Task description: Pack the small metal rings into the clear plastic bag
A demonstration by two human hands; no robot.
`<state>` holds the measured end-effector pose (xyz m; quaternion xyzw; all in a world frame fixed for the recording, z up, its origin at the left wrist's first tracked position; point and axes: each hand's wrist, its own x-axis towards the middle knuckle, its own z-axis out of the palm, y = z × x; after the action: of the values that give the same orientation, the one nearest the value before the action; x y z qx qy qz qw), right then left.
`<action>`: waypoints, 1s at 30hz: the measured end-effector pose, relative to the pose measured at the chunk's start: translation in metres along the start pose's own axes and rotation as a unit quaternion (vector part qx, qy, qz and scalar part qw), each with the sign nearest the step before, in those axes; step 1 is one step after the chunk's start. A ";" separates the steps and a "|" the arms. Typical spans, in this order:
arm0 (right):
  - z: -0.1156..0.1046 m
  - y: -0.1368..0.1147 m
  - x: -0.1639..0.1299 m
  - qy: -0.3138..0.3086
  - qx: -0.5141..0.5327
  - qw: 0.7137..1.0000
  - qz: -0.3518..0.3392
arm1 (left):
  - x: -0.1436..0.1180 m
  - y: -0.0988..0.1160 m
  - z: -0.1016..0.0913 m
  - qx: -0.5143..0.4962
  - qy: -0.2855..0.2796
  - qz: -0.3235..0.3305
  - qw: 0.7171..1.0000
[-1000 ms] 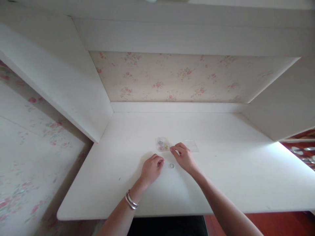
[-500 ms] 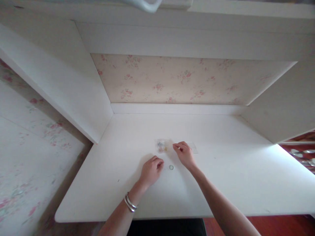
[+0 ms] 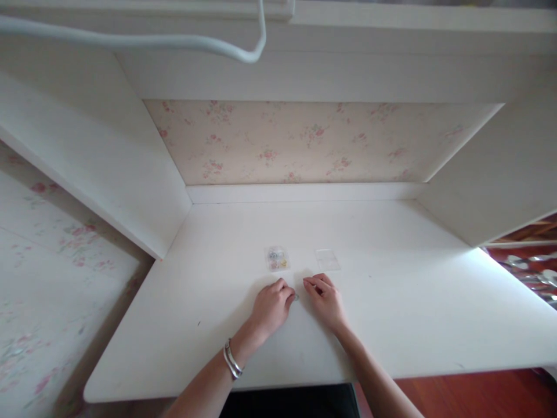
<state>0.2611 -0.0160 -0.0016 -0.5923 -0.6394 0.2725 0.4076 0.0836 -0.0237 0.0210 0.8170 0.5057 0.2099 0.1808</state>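
My left hand (image 3: 273, 305), with silver bangles (image 3: 232, 360) at its wrist, has its thumb and forefinger closed at a small round ring (image 3: 296, 297), which is mostly covered by the fingertips. Just to the right, my right hand (image 3: 324, 299) is pinched; whatever is between its fingertips is too small to make out. Beyond the left hand sits a small clear plastic box (image 3: 277, 259) with grey, yellow and reddish bits in its compartments. A clear flat lid (image 3: 328, 259) lies behind the right hand, apart from the box.
The white desk (image 3: 243, 226) has side panels and a floral-papered back (image 3: 300, 142). A white cable (image 3: 174, 40) hangs across the top left. A tiny dark sliver (image 3: 199, 323) lies left of my left forearm. Below the front edge is a black seat (image 3: 289, 402).
My right hand has drawn back from beside the box toward my left hand. My left fingers have reached the ring, which earlier lay apart from them. The view has shifted slightly.
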 end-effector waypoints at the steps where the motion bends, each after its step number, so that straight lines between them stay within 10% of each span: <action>1: 0.000 0.001 0.000 -0.001 0.000 1.000 -0.001 | 0.000 0.000 0.000 0.003 -0.001 0.001 1.000; 11: -0.003 -0.003 -0.013 -0.019 -0.023 0.998 -0.051 | 0.010 0.000 -0.010 -0.020 0.057 -0.034 0.998; 23: -0.009 -0.017 -0.027 -0.126 -0.177 0.967 -0.133 | 0.086 -0.026 -0.029 0.133 0.056 -0.064 0.987; 30: -0.008 -0.021 -0.027 -0.151 -0.210 0.957 -0.131 | 0.075 -0.034 -0.033 0.057 0.119 -0.069 0.989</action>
<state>0.2555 -0.0468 0.0147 -0.5274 -0.8084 0.1625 0.2046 0.0706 0.0612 0.0439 0.7583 0.5900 0.2636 0.0860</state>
